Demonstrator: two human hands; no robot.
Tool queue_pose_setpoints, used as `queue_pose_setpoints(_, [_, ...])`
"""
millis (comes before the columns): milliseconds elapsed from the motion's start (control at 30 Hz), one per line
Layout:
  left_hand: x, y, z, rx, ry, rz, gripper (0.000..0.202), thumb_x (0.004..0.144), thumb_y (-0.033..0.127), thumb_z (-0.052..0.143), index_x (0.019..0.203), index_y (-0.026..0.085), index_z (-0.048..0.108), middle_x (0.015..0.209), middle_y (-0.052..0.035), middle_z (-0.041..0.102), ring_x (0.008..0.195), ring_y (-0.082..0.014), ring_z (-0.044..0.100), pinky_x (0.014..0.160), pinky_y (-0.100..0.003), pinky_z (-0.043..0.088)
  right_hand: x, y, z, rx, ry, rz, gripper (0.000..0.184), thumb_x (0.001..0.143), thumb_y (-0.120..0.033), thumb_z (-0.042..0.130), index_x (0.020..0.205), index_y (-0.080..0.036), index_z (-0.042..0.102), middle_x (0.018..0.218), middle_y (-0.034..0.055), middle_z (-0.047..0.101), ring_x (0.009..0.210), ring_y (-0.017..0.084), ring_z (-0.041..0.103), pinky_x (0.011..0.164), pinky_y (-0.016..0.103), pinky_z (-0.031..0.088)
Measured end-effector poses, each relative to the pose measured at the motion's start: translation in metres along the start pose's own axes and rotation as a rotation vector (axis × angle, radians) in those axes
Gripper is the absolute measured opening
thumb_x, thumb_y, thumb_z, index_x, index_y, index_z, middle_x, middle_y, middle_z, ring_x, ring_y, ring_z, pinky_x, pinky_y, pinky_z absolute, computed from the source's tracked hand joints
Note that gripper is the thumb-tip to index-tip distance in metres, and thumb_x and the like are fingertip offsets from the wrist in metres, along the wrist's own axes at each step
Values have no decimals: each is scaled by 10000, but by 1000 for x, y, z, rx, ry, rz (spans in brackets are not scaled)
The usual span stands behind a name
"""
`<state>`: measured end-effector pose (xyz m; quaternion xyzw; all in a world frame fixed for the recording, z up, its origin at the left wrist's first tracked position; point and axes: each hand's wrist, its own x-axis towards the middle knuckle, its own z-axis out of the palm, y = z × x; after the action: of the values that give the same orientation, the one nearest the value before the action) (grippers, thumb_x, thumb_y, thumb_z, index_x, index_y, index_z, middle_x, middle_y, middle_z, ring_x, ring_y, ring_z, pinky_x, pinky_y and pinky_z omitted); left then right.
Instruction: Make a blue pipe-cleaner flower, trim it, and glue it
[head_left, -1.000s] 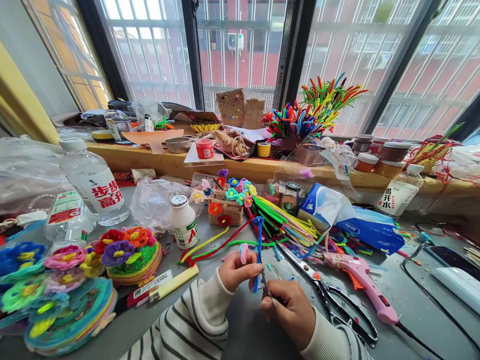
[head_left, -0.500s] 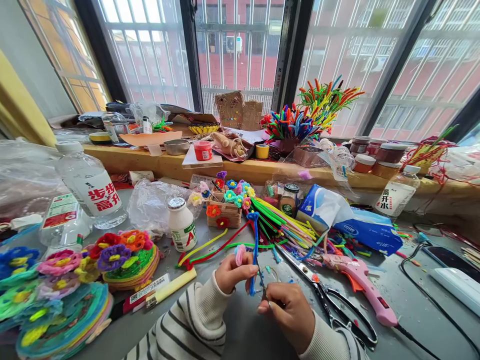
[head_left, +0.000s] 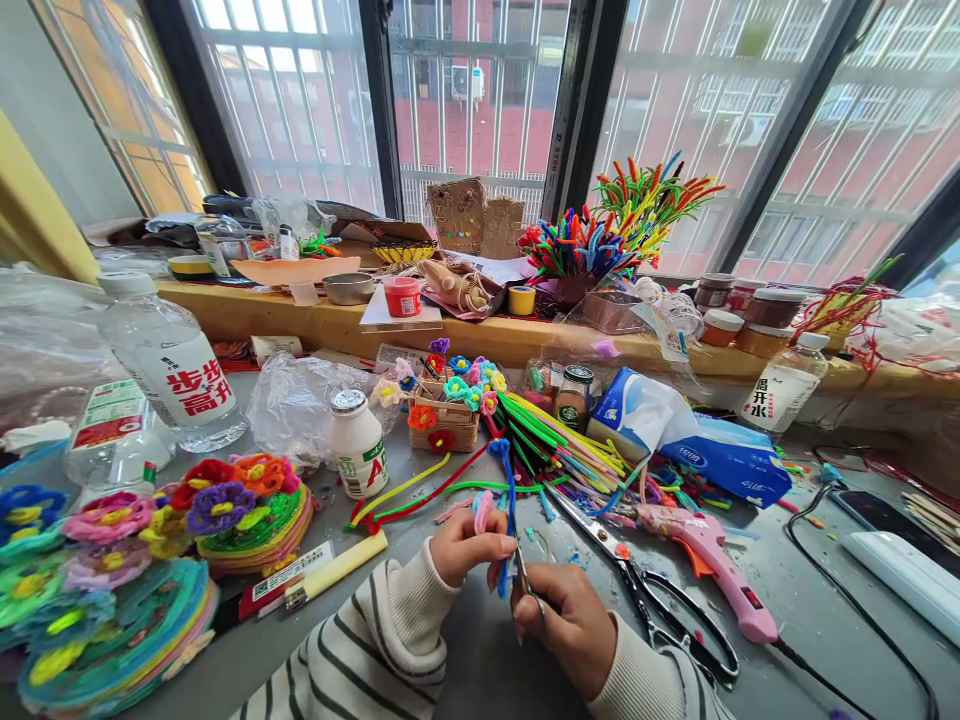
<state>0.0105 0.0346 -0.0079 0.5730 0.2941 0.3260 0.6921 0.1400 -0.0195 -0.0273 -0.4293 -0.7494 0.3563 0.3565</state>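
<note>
My left hand (head_left: 471,548) pinches a blue pipe cleaner (head_left: 511,490) that stands upright, its top bent into a small loop. A pink fuzzy piece (head_left: 484,508) also sticks up at its fingers. Closed around a small pair of scissors (head_left: 521,570), my right hand (head_left: 574,615) sits just to the right. The scissor blades point up and lie against the lower part of the blue pipe cleaner; whether they cut into it I cannot tell. Behind the hands stands a small woven basket (head_left: 442,430) of pipe cleaner flowers.
On the right lie large scissors (head_left: 697,625) and a pink glue gun (head_left: 724,570) with its cord. Loose pipe cleaners (head_left: 570,440) spread behind. A white bottle (head_left: 358,445), a yellow-handled tool (head_left: 337,568) and flower-covered discs (head_left: 127,630) occupy the left.
My right hand has turned the small scissors more upright and brought the blades closer against the blue pipe cleaner. My left hand keeps its pinch. The whole view has shifted slightly.
</note>
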Motion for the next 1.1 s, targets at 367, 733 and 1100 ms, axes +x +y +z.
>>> queue_pose_setpoints(367, [-1,2,4,-3,-24,9,309,503,363,574,396,148,380,331,42,416,305,-51,373,330,-185,262,-2,2,1,106,-58,-25,606,692,-618,140,483,-149,462,422,-13,377,429,92,386,448,206,314])
queue_pose_setpoints(733, [-1,4,3,0,17,38,299,520,363,564,393,136,417,325,35,434,304,-55,399,336,-187,268,3,1,-1,-4,36,59,526,641,-646,243,438,-173,355,402,-25,372,391,83,345,396,201,277])
queue_pose_setpoints(1100, [-2,1,3,24,-66,13,286,523,345,548,386,148,392,320,42,414,292,-49,369,314,-181,246,-1,1,0,100,-43,-21,617,667,-642,136,465,-156,458,399,-17,381,395,86,361,439,206,325])
